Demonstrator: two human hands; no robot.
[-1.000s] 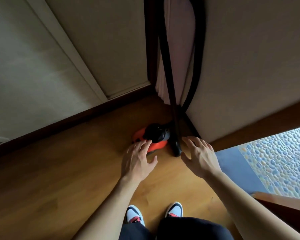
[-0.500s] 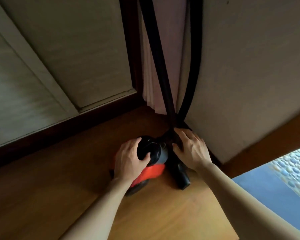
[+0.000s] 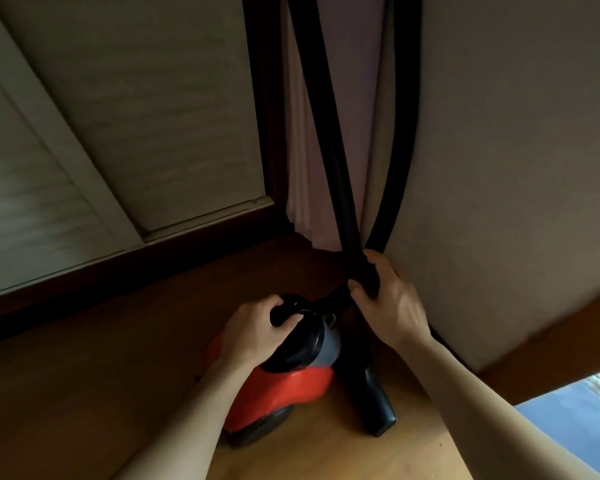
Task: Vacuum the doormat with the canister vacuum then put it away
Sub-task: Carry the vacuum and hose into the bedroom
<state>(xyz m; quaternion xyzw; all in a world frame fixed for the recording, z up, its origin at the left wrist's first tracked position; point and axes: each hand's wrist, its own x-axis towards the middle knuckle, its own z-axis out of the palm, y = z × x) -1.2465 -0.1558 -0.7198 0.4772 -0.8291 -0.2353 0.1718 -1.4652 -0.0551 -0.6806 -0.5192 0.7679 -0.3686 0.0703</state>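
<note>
Now the left hand [image 3: 257, 330], previously open, is gripping the canister vacuum [image 3: 284, 386] handle [image 3: 284, 311] and the right hand [image 3: 392, 306] is gripping the hose [image 3: 364, 275], indicating pickup.

red vac [image 3: 284, 393], blk hose [image 3: 329, 133], pink curtain [image 3: 300, 168]

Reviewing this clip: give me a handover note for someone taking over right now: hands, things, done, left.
Left hand: grip on the black top of the vacuum.
Right hand: grip round the pipe and hose where they cross.
The vacuum stands on the wooden floor in the corner, nozzle beside it; blue mat at lower right.
Done: whether the mat was vacuumed does not show.
Left: check that, then store the vacuum.
</note>
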